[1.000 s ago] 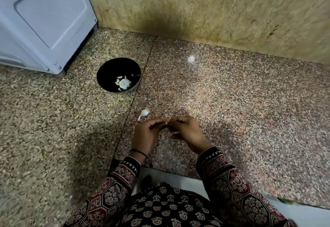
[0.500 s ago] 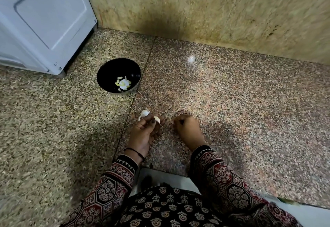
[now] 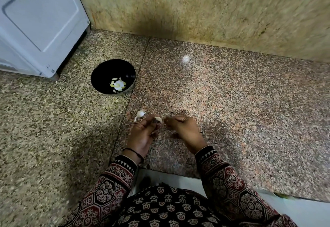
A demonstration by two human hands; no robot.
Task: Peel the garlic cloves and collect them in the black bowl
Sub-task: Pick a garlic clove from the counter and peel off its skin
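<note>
Head: left hand (image 3: 142,135) pinches garlic clove (image 3: 158,119)

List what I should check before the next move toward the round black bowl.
1. Small pale garlic clove pinched in left hand: ok.
2. Right hand gripping its skin: cannot tell.
3. That clove fully peeled: cannot tell, too small.
4. Round black bowl upright, mouth open: ok.
5. Peeled pale pieces inside the bowl: ok.
6. Loose white clove collected: not ok; it lies on the speckled granite counter, apart from the bowl.
</note>
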